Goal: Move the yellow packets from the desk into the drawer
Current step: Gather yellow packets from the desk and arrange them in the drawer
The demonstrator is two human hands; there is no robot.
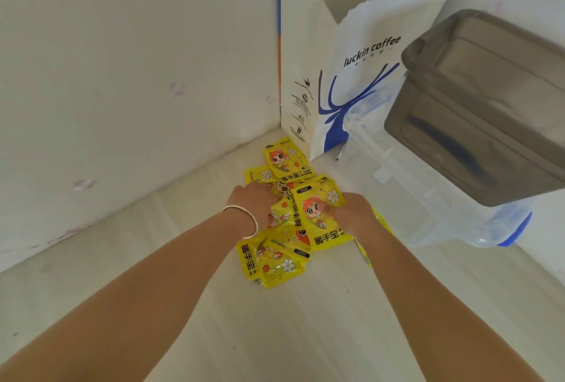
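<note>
Several yellow hand-warmer packets [289,219] lie heaped on the pale desk [275,335], near its far corner. I see my left hand [255,201], silver bangle [244,219] at the wrist, pressed flat on the pile's left side. My right hand [351,210] pinches one packet's right edge. Behind stand a Luckin Coffee paper bag [351,54] and, to its right, a clear plastic bin [428,198].
</note>
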